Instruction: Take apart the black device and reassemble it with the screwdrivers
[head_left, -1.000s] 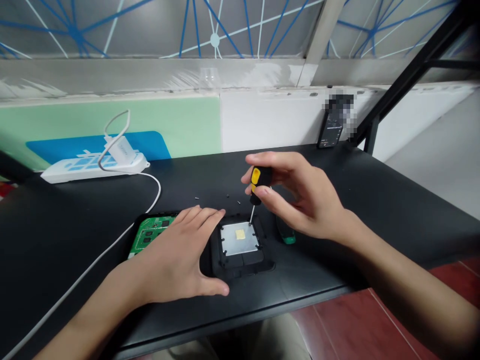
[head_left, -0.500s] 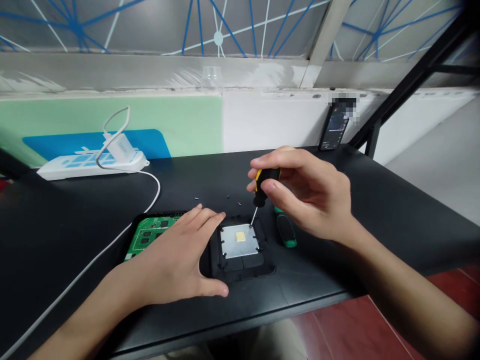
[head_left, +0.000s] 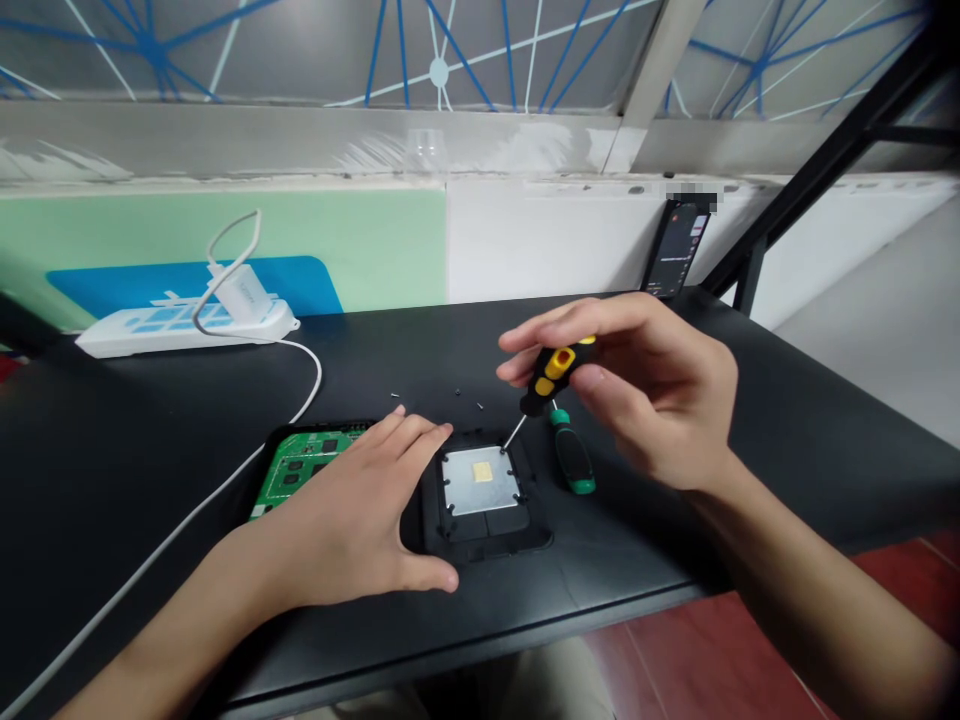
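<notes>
Now, with my right hand (head_left: 656, 395), I hold a small screwdriver (head_left: 551, 380) between the thumb and the fingers. Its handle is short and black, with yellow patches, and its thin metal shaft leans, the handle being to the right and the tip down to the left. The tip is at the far right corner of a metal plate (head_left: 469, 497); whether it sits in a screw there is too small for me to tell. This plate is silver and almost square, it has small dark fixings along its edges, and a pale yellow square pad (head_left: 482, 472) lies near its middle. The plate lies inside a black cover (head_left: 529, 540), which rests flat on the black table (head_left: 405, 345). My left hand (head_left: 356, 515) is wide, the thumb far from the fingers, and its fingertips are at the left edge of the cover; how firmly they press, I cannot tell. Under this same hand there is a black case (head_left: 281, 433), and in it a green circuit board (head_left: 300, 462) with dark chips, partly hidden by my hand. Just to the right of the cover lies a green-and-black screwdriver (head_left: 574, 462)
</notes>
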